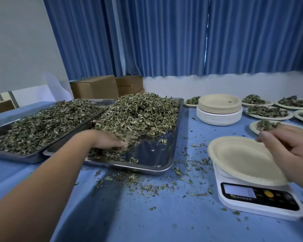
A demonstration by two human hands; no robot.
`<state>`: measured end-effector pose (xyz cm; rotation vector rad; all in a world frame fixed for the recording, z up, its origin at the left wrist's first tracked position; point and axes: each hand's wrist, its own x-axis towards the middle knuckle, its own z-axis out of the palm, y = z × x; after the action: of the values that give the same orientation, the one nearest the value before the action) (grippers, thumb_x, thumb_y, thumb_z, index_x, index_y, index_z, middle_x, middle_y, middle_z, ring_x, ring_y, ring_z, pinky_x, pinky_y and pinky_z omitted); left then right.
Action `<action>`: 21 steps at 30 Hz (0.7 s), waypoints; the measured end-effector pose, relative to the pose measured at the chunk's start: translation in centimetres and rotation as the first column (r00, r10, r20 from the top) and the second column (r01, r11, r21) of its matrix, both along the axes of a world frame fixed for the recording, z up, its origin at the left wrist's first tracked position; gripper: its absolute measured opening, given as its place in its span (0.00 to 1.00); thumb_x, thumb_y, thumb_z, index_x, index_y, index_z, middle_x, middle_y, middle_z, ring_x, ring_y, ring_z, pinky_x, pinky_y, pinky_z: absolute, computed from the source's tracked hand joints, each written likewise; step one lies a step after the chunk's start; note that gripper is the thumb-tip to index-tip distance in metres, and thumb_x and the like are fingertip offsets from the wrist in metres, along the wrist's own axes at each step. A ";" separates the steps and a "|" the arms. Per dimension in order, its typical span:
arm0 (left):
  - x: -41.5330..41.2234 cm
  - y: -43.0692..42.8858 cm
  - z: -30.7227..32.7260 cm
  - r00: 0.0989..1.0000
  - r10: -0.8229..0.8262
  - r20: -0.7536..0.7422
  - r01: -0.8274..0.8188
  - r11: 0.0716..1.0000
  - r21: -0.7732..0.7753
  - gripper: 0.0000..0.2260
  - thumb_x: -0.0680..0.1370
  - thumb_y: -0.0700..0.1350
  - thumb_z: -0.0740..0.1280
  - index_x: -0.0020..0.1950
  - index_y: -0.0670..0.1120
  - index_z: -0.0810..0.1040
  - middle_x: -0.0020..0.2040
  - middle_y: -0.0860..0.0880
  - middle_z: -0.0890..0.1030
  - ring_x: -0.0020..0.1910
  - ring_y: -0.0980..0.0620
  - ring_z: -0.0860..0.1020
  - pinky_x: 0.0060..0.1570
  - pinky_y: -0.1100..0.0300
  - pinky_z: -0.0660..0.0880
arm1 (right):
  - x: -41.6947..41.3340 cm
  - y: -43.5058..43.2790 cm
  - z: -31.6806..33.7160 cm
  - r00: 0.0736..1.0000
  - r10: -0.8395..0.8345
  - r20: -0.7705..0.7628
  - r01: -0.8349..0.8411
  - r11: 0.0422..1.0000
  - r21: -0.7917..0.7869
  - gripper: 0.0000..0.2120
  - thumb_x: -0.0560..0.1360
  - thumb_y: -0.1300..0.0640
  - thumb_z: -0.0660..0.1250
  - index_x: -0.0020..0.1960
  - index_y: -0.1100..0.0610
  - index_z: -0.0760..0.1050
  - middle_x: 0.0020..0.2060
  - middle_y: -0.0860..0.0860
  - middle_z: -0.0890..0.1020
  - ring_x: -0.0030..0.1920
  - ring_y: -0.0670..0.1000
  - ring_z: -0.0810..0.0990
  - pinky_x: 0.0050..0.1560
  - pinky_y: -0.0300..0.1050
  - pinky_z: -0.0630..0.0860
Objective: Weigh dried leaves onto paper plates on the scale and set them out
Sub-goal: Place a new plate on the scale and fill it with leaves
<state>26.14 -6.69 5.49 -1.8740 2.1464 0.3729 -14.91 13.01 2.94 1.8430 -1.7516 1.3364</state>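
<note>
Dried leaves (pixel 138 110) lie heaped in a steel tray (pixel 147 169) on the blue worktop (pixel 147 224). A second tray (pixel 16 157), also filled with leaves, sits just beside it on the left. The left grip (pixel 108 140) reaches into the near edge of the heap. Its fingers curl down around a handful of leaves, though the fingertips are blurred.

An empty paper plate (pixel 238 158) sits tilted on the scale (pixel 259 205), which stands at the right front of the worktop with its display lit. The right grip (pixel 290 154) lies over the right side of this plate, thumb near the far rim and fingers loosely bent. Whether it holds the rim cannot be determined.

A stack of plates (pixel 219 109) stands behind the scale. Filled plates (pixel 268 113) are set out to the right of the stack. Leaf scraps (pixel 147 186) are scattered on the worktop between the tray and the scale.
</note>
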 end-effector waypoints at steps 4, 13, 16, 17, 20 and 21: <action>-1.6 -0.1 2.0 0.974 0.020 -0.227 -0.031 0.998 -0.045 0.31 0.77 0.67 0.53 0.75 0.51 0.65 0.69 0.46 0.73 0.58 0.45 0.77 0.50 0.51 0.79 | 0.3 0.2 0.0 1.000 -0.002 -0.005 0.002 1.000 0.003 0.21 0.76 0.39 0.55 0.40 0.50 0.80 0.35 0.44 0.78 0.41 0.43 0.75 0.40 0.44 0.68; -5.8 1.1 0.0 0.980 -0.142 -0.141 0.156 0.983 0.098 0.39 0.73 0.72 0.42 0.78 0.52 0.58 0.78 0.47 0.58 0.77 0.44 0.57 0.75 0.42 0.53 | 0.9 0.8 0.7 1.000 -0.010 -0.028 0.010 1.000 0.021 0.17 0.76 0.46 0.58 0.39 0.53 0.80 0.34 0.46 0.78 0.41 0.42 0.75 0.40 0.35 0.69; -6.7 2.3 1.7 0.951 -0.195 -0.238 0.220 0.972 0.084 0.40 0.69 0.73 0.47 0.77 0.55 0.61 0.76 0.50 0.63 0.73 0.45 0.65 0.72 0.45 0.60 | 0.9 1.0 0.7 1.000 -0.018 -0.020 0.018 1.000 0.025 0.15 0.76 0.48 0.60 0.39 0.53 0.81 0.34 0.46 0.79 0.41 0.44 0.75 0.39 0.27 0.65; -6.9 2.7 2.1 0.950 -0.207 -0.234 0.223 0.974 0.046 0.40 0.69 0.73 0.47 0.77 0.55 0.61 0.76 0.50 0.64 0.71 0.45 0.67 0.69 0.45 0.63 | 0.9 1.0 0.7 1.000 -0.020 -0.018 0.021 0.999 0.025 0.15 0.77 0.48 0.61 0.39 0.53 0.81 0.34 0.46 0.79 0.40 0.45 0.75 0.40 0.27 0.65; -7.0 3.3 2.2 0.979 -0.203 -0.003 0.202 0.976 -0.080 0.43 0.69 0.72 0.40 0.78 0.51 0.59 0.77 0.48 0.61 0.75 0.45 0.60 0.73 0.45 0.55 | 1.0 1.0 0.7 0.999 -0.030 -0.025 0.031 0.999 0.013 0.12 0.78 0.54 0.65 0.38 0.55 0.81 0.33 0.45 0.79 0.41 0.44 0.76 0.41 0.27 0.65; -7.1 3.6 1.9 0.981 -0.175 0.082 0.180 0.982 -0.062 0.44 0.69 0.72 0.38 0.78 0.49 0.58 0.78 0.47 0.58 0.77 0.44 0.56 0.74 0.44 0.52 | 1.0 1.1 0.8 0.999 -0.036 -0.023 0.036 0.999 0.009 0.11 0.78 0.56 0.66 0.38 0.56 0.81 0.32 0.45 0.78 0.41 0.42 0.76 0.40 0.26 0.65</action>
<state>19.02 -3.09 7.41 -1.6843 2.2793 0.1889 -13.88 14.09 3.72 1.8153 -1.7739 1.2910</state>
